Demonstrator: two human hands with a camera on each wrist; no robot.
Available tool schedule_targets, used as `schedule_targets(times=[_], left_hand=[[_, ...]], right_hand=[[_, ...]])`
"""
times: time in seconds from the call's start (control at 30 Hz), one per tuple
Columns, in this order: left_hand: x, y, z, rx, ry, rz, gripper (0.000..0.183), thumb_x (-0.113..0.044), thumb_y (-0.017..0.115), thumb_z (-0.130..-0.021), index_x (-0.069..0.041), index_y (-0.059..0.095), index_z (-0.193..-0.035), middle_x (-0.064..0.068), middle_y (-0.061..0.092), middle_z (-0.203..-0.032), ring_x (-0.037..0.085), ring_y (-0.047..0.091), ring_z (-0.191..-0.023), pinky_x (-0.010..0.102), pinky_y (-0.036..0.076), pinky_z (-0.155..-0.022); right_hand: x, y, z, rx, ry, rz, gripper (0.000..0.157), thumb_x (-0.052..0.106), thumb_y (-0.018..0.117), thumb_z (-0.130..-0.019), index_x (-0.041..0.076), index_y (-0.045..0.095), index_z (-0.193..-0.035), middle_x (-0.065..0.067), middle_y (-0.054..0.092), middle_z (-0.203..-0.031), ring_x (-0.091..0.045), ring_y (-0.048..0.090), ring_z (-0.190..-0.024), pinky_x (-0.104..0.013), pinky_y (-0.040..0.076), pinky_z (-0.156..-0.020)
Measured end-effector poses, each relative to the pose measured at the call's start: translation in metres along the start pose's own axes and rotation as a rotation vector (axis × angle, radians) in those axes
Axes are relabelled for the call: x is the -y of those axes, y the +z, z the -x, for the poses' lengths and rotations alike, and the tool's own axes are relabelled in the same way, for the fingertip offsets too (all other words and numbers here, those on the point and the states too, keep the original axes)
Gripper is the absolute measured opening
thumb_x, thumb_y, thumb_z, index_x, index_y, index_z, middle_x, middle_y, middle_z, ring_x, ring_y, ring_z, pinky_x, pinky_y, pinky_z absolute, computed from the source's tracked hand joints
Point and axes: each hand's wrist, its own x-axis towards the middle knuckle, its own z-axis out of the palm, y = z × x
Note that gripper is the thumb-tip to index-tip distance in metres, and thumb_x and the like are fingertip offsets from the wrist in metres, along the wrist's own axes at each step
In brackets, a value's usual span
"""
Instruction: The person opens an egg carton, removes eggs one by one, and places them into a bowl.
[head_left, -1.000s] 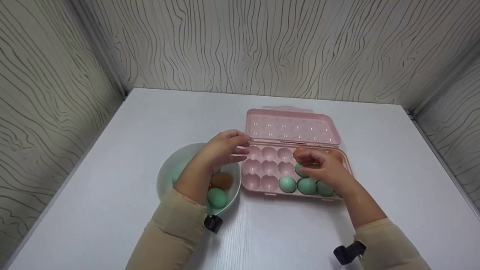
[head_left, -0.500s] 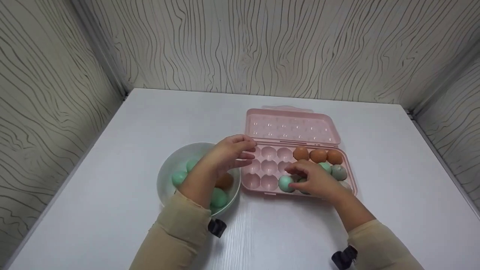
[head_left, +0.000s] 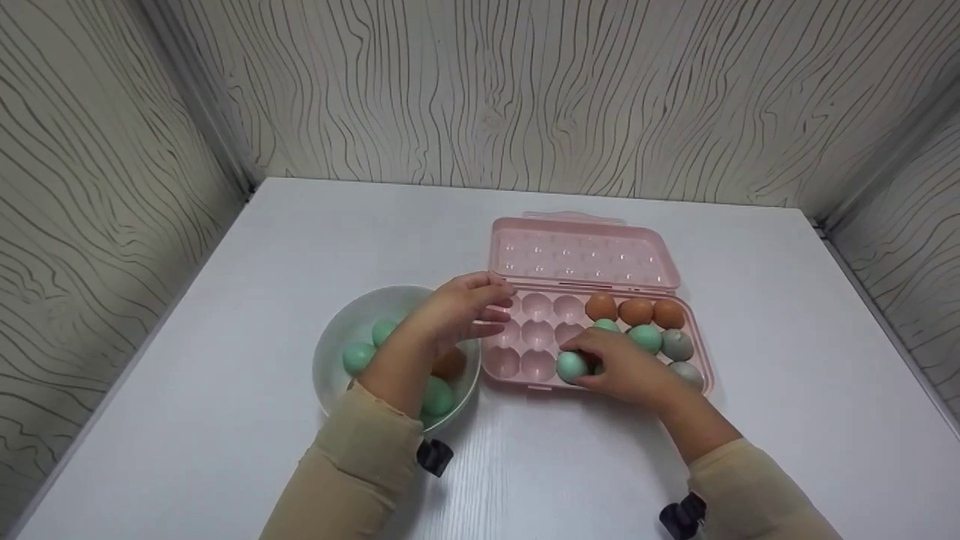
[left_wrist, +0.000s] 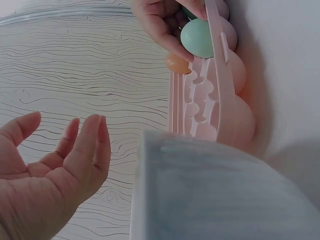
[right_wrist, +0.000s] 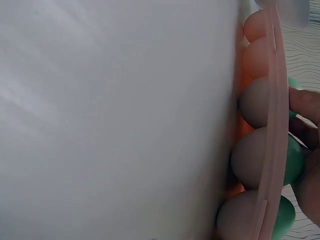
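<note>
My right hand (head_left: 626, 367) reaches over the front row of a pink egg carton (head_left: 538, 334), thumb and fingers around a pale green egg (head_left: 571, 367) in its cup. The left wrist view also shows that green egg (left_wrist: 197, 38) between the right thumb and fingers. Behind sit three brown eggs (head_left: 636, 311), with green eggs (head_left: 645, 340) in the middle row; the right hand hides some front cups. My left hand (head_left: 465, 304), fingers relaxed and holding nothing, hangs between the bowl (head_left: 328, 341) and the carton's left end.
In the white bowl lie several green eggs (head_left: 358, 358) and a brown egg (head_left: 449, 363), partly covered by the left forearm. The carton's lid (head_left: 585, 255) lies open at the back. Patterned panels (head_left: 480, 97) surround the white table (head_left: 315, 232).
From over the brown eggs at the back, my right hand has come forward and left to the green egg in the front row. The left hand has shifted slightly right.
</note>
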Motion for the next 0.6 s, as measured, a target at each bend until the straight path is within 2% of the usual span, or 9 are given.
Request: schedule_targets(times=[0.2, 0.37, 0.6], left_hand=[[0.0017, 0.0001, -0.0006, 0.001, -0.008, -0.015, 0.023, -0.03, 0.063, -0.086, -0.014, 0.061, -0.101, 0.006, 0.059, -0.109, 0.021, 0.059, -0.099, 0.032, 0.051, -0.083], [0.0021, -0.0008, -0.0008, 0.007, -0.019, -0.025, 0.024, -0.032, 0.064, -0.085, -0.015, 0.062, -0.102, 0.006, 0.059, -0.109, 0.02, 0.058, -0.099, 0.032, 0.051, -0.083], [0.0023, -0.0021, -0.0006, 0.009, -0.014, -0.013, 0.027, -0.032, 0.064, -0.085, -0.016, 0.061, -0.107, 0.006, 0.059, -0.11, 0.022, 0.058, -0.101, 0.032, 0.051, -0.083]], right_hand=[[-0.0021, 0.0003, 0.0007, -0.02, 0.007, -0.03, 0.033, 0.021, 0.075, -0.074, 0.023, 0.062, -0.105, 0.014, 0.056, -0.098, -0.008, 0.05, -0.091, -0.033, 0.045, -0.084], [-0.0054, -0.002, 0.0015, -0.025, 0.045, -0.088, 0.036, 0.025, 0.076, -0.074, 0.021, 0.063, -0.107, 0.016, 0.057, -0.1, -0.007, 0.05, -0.092, -0.034, 0.045, -0.086], [-0.0065, -0.0084, 0.0036, -0.029, 0.075, -0.163, 0.043, 0.024, 0.077, -0.073, 0.018, 0.061, -0.112, 0.012, 0.058, -0.104, -0.011, 0.052, -0.095, -0.037, 0.045, -0.086]])
